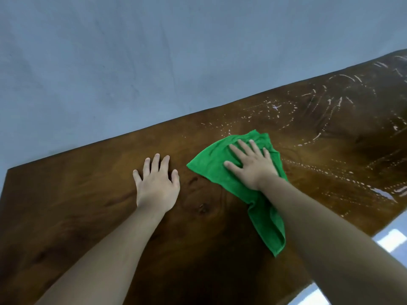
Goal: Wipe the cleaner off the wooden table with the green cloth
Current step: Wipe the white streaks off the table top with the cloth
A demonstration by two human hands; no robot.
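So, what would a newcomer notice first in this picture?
Most likely the green cloth, bright against the dark wooden table, pressed flat under the right hand. Next, the white streaks of cleaner across the table's right part, beyond the cloth. The left hand rests flat on bare wood.

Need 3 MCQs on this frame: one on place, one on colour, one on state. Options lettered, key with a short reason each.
1. Where do the white cleaner streaks lie on the brown wooden table?
A. right of the cloth
B. under the left hand
C. nowhere

2. What colour is the crumpled microfibre cloth?
A. blue
B. green
C. white

3. How is the right hand placed?
A. lifted off the table
B. clenched in a fist
C. flat on the cloth, fingers spread

Key: 1 A, streaks run right and beyond the cloth; 2 B, it is bright green; 3 C, the palm presses the cloth while the left hand lies flat on bare wood.
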